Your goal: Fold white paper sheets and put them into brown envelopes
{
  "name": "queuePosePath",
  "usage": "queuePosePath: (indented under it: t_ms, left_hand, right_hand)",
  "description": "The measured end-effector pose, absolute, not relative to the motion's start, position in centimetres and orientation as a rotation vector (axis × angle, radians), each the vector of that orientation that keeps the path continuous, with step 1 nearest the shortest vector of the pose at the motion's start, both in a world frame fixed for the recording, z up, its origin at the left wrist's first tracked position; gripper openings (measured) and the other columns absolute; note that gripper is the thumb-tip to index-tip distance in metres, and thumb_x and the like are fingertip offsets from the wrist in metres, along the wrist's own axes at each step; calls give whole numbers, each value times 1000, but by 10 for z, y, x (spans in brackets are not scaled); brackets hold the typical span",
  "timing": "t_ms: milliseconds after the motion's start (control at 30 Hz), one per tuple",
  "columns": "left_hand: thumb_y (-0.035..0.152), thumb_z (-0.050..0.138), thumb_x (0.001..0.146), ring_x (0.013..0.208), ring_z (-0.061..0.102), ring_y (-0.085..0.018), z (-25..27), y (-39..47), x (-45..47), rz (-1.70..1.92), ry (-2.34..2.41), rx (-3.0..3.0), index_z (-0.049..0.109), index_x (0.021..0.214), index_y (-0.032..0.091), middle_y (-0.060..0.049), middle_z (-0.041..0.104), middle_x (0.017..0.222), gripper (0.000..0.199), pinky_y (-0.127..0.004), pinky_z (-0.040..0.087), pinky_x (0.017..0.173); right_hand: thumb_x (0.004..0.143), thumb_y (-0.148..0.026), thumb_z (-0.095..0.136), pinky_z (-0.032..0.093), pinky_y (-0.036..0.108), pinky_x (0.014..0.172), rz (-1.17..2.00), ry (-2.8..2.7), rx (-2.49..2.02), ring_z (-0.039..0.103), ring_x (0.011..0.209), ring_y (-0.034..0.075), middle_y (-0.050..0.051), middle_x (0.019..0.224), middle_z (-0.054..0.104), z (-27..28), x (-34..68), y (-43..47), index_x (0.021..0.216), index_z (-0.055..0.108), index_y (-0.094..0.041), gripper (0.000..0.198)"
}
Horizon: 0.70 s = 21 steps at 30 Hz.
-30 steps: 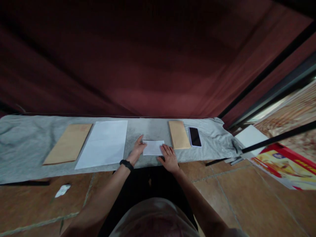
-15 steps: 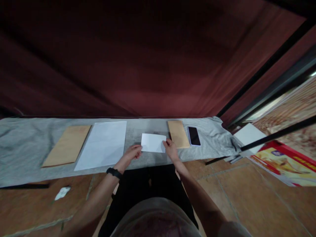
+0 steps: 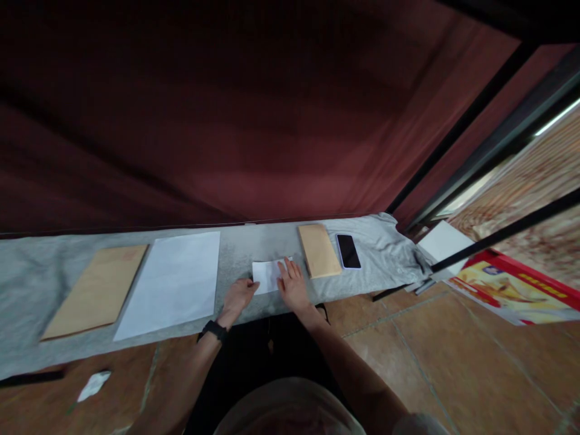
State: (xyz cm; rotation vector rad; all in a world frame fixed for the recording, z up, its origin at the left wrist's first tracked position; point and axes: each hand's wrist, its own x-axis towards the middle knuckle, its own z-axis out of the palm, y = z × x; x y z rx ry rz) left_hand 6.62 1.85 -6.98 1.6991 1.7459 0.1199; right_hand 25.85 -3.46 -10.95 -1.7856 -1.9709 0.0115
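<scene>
A small folded sheet of white paper (image 3: pixel 264 275) lies on the grey cloth in front of me. At its lower left corner, my left hand (image 3: pixel 238 296) has thumb and fingers closed on the edge, a dark band round the wrist. My right hand (image 3: pixel 293 286) rests on the paper's right part, fingers stretched out and slightly spread, covering that side. To the right of the paper is a small brown envelope (image 3: pixel 319 251). A large white sheet stack (image 3: pixel 174 281) lies to the left, beside a large brown envelope (image 3: pixel 97 290).
A phone (image 3: pixel 348 251) with a dark screen lies right of the small envelope. Grey cloth (image 3: pixel 247 241) covers the narrow table, with a dark red curtain (image 3: pixel 254 151) behind. At the right are a black metal bar (image 3: pixel 521 226) and a red and yellow box (image 3: pixel 516 287).
My right hand has gone from pinching the paper's right edge to lying flat across its right part. My left hand stays at the left edge. The view has shifted slightly.
</scene>
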Motion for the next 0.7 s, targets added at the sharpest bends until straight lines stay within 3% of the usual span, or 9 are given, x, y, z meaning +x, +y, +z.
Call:
queuePosePath:
  t_ms: [267,500,633,700]
  left_hand:
    - [44,53,95,94,72,-28,-63,17,68,35,1838,1772,74,92,19,-12,78,96,32,-31,48,73]
    - [46,51,97,93,72,-28,-64,6,73,81,1953,1815,72,100,20,-12,76,96,34,-35,52,78]
    - [37,42,101,115,66,-27,-76,-5,93,447,1875,2215,66,121,14,-16,71,121,39,-38,50,99]
    - [38,40,102,135,54,-28,-88,-7,103,524,1708,2390,59,137,14,-17,60,143,46,-41,43,112]
  right_hand:
    - [105,-43,45,30,46,122,-16,-2049,-1895,43,146,27,14,162,40,-126,250,-40,153,47,-19,53]
    - [106,-44,44,31,47,121,-49,-2032,-1891,43,147,29,15,163,38,-126,248,-43,153,46,-19,54]
    - [106,-41,44,30,48,121,-49,-2047,-1891,41,147,29,16,163,36,-124,248,-44,153,46,-19,52]
    - [107,-38,43,30,47,121,-47,-2061,-1895,40,148,29,15,164,35,-123,248,-45,154,45,-19,51]
